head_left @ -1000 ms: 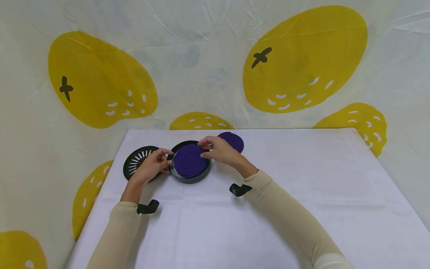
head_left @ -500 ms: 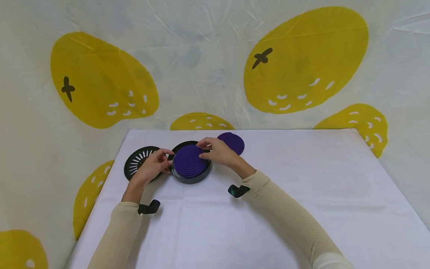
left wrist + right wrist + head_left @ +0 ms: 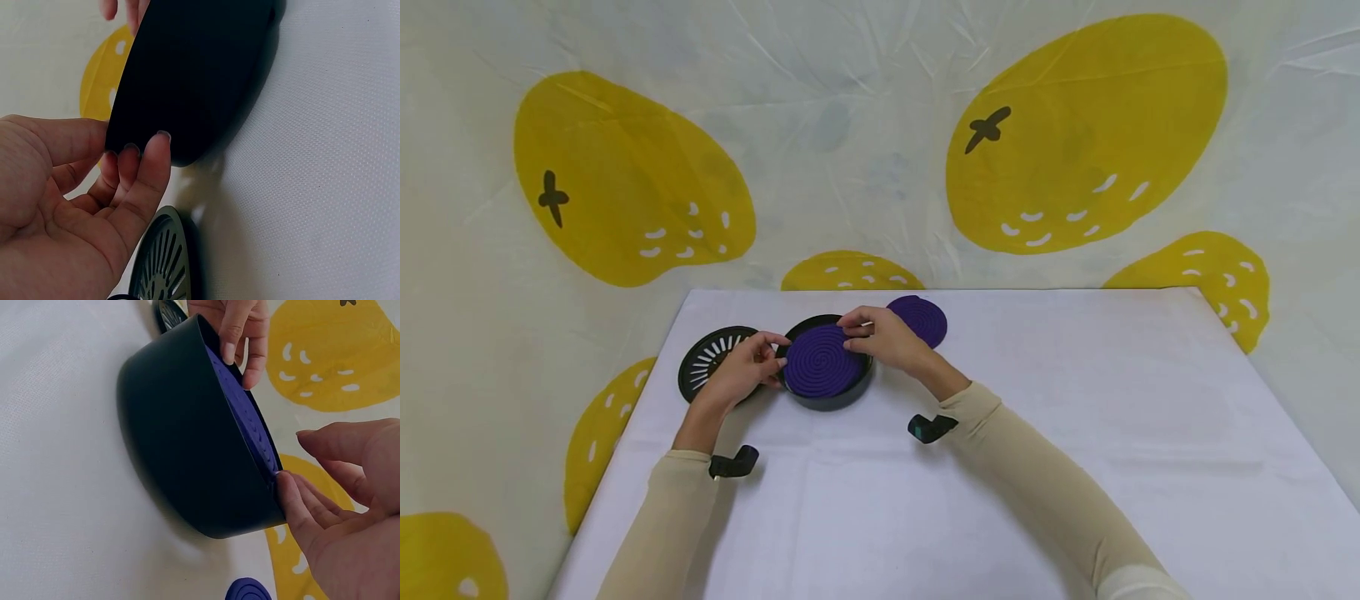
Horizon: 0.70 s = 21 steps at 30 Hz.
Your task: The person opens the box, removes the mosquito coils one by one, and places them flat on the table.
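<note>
A dark round holder (image 3: 831, 402) with a tall wall stands at the back left of the table. Inside it lies a purple spiral mosquito coil (image 3: 820, 362), close to the rim and filling most of the opening. My left hand (image 3: 747, 367) pinches the holder's near-left rim, with its thumb (image 3: 75, 140) at the edge and its other fingers against the outer wall. At the far-right rim, the fingertips of my right hand (image 3: 887, 337) touch the edge beside the coil. The right thumb is held apart from those fingers, above the coil.
Left of the holder lies a dark slotted round lid (image 3: 695, 367), partly behind my left hand. A second purple coil (image 3: 925, 321) lies at the back right of the holder. The white-covered table (image 3: 1037, 467) meets a fruit-printed cloth backdrop (image 3: 850, 167).
Within the holder the mosquito coil has shifted slightly left and covers the pale gap that showed along its left edge. Both hands stay nearly where they were.
</note>
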Each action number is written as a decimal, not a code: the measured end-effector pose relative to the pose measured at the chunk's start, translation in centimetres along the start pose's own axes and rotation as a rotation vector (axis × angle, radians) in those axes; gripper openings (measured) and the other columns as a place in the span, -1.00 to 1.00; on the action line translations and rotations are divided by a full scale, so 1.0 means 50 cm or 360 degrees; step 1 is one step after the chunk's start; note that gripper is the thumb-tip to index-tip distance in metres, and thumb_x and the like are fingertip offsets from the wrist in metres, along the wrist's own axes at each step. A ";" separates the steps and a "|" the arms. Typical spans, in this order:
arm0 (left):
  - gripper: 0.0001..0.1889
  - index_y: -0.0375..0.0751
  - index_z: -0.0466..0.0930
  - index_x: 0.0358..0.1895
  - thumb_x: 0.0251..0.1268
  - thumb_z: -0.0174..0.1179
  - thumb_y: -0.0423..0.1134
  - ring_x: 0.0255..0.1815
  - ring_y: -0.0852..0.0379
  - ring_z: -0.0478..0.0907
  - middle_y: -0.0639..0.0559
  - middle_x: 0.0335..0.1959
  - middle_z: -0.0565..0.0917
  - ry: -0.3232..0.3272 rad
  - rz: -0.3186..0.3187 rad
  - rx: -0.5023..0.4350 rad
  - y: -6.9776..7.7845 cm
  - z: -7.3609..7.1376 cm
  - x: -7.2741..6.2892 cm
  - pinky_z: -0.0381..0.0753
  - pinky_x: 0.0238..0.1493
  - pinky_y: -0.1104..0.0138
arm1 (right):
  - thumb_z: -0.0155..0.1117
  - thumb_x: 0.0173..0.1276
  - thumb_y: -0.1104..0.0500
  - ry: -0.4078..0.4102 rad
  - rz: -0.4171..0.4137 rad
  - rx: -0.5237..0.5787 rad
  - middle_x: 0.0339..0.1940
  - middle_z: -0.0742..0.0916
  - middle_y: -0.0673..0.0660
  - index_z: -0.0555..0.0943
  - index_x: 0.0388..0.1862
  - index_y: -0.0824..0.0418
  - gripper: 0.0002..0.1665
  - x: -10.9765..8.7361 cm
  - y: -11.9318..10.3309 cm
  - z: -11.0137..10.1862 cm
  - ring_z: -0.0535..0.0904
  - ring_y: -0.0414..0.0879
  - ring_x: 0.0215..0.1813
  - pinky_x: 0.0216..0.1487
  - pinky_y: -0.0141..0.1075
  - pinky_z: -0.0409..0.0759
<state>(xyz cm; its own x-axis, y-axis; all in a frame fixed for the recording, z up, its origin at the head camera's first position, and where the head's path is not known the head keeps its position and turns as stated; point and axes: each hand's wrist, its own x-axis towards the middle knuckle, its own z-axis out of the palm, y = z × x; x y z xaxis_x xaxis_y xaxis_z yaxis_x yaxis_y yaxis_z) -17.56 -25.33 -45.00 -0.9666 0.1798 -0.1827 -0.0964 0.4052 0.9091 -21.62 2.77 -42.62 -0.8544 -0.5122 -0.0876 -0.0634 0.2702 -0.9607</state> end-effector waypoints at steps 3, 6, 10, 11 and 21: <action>-0.63 -0.32 0.47 0.25 0.43 0.19 -0.46 -0.35 0.01 0.57 -0.06 -0.36 0.36 -0.0002 0.0001 -0.0007 0.000 0.000 -0.001 0.77 -0.21 0.07 | 0.33 0.38 0.38 -0.0006 -0.0005 0.0050 0.27 0.65 0.23 0.57 0.22 0.36 -0.57 -0.002 0.000 0.000 0.57 0.06 0.33 0.22 -0.29 0.63; -0.63 -0.32 0.47 0.25 0.42 0.19 -0.46 -0.34 0.02 0.56 -0.06 -0.36 0.35 -0.0005 -0.0003 -0.0022 0.002 0.001 -0.002 0.77 -0.20 0.06 | 0.31 0.40 0.39 -0.0018 -0.0029 0.0088 0.27 0.64 0.23 0.56 0.23 0.36 -0.58 -0.003 -0.001 0.000 0.56 0.07 0.35 0.23 -0.28 0.63; -0.63 -0.32 0.47 0.25 0.43 0.19 -0.45 -0.33 0.01 0.56 -0.06 -0.34 0.34 -0.0013 -0.0006 -0.0027 0.003 0.001 -0.003 0.77 -0.19 0.05 | 0.31 0.39 0.39 -0.0015 -0.0073 0.0090 0.24 0.65 0.19 0.57 0.22 0.33 -0.58 0.001 0.002 0.000 0.57 0.05 0.33 0.23 -0.28 0.63; -0.63 -0.32 0.46 0.26 0.43 0.19 -0.45 -0.33 0.01 0.56 -0.06 -0.34 0.35 -0.0015 -0.0005 -0.0026 0.003 0.000 -0.003 0.77 -0.18 0.05 | 0.32 0.39 0.39 -0.0012 -0.0081 0.0072 0.24 0.66 0.18 0.57 0.22 0.32 -0.58 0.001 0.002 0.000 0.57 0.04 0.33 0.25 -0.25 0.62; -0.63 -0.36 0.45 0.26 0.44 0.18 -0.45 -0.34 0.04 0.57 -0.06 -0.33 0.36 -0.0019 -0.0004 -0.0029 0.000 -0.001 -0.002 0.77 -0.20 0.13 | 0.41 0.33 0.33 -0.0080 -0.0065 -0.0164 0.21 0.66 0.11 0.64 0.13 0.20 -0.61 -0.006 0.014 0.013 0.64 -0.07 0.14 0.10 -0.32 0.64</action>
<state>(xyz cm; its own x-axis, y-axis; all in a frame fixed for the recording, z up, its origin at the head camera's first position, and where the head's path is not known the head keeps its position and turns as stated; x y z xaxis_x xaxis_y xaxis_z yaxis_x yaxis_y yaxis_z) -17.47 -25.38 -44.95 -0.9634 0.1897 -0.1894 -0.1032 0.3895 0.9152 -21.08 2.59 -43.45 -0.8233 -0.5639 -0.0642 -0.1529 0.3293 -0.9318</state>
